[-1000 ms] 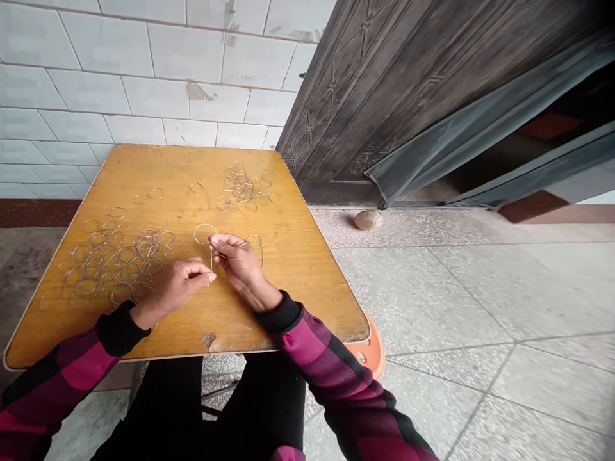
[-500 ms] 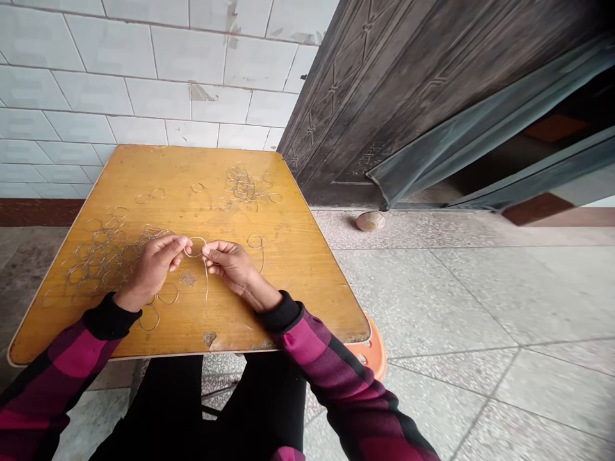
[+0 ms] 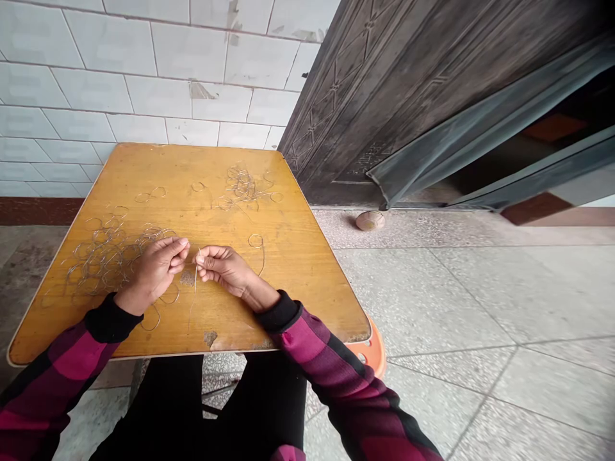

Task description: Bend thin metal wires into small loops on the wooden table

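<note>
Above the near part of the wooden table, my right hand [image 3: 223, 269] pinches a thin metal wire [image 3: 195, 280] between thumb and fingertips. The wire's straight tail hangs down toward the tabletop. My left hand [image 3: 161, 266] is closed a short gap to the left, thumb pressed to the fingers, and a faint stretch of the wire runs between the two hands. Its loop barely shows from this angle. Beside and beneath my left hand spreads a pile of looped wires [image 3: 103, 256]. A single looped wire [image 3: 256, 241] with a curved tail lies just beyond my right hand.
A second tangle of wires [image 3: 241, 186] lies at the far right of the table [image 3: 298, 307], with a few loose loops [image 3: 151, 194] to its left. Behind stands a tiled wall [image 3: 158, 57]. An orange stool [image 3: 372, 352] shows under the right corner; a roundish object [image 3: 370, 221] sits by the door.
The round loop that showed between my hands has turned and is now hardly visible. My right hand has shifted slightly left, and the hanging tail moved left with it.
</note>
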Available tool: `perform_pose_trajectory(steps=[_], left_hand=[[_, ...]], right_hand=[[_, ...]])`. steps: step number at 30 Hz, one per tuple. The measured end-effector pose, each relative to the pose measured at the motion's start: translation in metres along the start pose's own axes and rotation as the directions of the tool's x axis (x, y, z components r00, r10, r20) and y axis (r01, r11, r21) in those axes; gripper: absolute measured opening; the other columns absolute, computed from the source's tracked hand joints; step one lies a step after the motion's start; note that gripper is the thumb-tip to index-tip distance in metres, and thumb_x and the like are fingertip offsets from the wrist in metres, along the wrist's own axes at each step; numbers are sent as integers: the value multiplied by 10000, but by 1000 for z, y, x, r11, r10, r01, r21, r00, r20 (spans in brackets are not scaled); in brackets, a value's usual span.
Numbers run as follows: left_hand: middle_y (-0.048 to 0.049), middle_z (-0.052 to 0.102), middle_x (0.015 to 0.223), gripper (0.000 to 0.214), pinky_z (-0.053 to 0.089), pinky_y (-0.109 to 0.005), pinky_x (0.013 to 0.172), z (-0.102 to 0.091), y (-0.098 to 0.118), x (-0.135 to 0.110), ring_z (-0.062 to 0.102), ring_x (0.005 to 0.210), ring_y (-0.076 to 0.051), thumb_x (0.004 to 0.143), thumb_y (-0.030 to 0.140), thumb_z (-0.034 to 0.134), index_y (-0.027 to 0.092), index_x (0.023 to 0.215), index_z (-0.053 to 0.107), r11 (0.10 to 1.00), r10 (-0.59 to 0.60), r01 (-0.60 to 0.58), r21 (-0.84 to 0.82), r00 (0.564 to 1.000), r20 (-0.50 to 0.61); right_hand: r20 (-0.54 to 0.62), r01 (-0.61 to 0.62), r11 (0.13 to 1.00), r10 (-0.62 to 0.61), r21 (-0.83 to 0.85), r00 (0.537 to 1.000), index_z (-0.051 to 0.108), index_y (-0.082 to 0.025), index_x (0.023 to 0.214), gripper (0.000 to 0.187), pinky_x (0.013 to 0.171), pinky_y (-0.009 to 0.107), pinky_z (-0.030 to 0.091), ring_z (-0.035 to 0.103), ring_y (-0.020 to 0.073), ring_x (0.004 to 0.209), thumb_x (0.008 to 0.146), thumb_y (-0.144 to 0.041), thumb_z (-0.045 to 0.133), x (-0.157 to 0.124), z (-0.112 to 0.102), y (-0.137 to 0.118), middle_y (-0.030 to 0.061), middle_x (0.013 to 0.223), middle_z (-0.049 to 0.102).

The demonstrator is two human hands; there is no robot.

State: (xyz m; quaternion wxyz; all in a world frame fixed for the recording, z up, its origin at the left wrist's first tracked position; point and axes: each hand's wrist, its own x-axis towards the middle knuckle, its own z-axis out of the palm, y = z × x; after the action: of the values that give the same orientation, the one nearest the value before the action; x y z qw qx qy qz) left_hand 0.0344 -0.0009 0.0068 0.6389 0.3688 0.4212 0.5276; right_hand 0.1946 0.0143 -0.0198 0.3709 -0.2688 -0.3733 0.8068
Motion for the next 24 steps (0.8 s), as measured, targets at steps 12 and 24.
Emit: perform_pose_trajectory(steps=[12,24], left_hand=[[48,479,546,280,270,-147,394,7,4,-4,349,435,-21,664,317,751,137,628,540,999,42,-41,22,998,-46],[48,472,548,238,306,-156,412,6,3,-1,353,446,-28,686,294,726,136,641,554,999,36,-34,32,997,-65]], right_hand=[[99,-11,987,-5,161,995,654,-152,718,247,484,119,459,582,41,583,661,-319,827,4,2,6,-32,685,641],[-18,99,986,-103,-133,995,606,-157,697,339,464,161,406,528,49,517,674,-439,793,3,2,2,-42,620,593]])
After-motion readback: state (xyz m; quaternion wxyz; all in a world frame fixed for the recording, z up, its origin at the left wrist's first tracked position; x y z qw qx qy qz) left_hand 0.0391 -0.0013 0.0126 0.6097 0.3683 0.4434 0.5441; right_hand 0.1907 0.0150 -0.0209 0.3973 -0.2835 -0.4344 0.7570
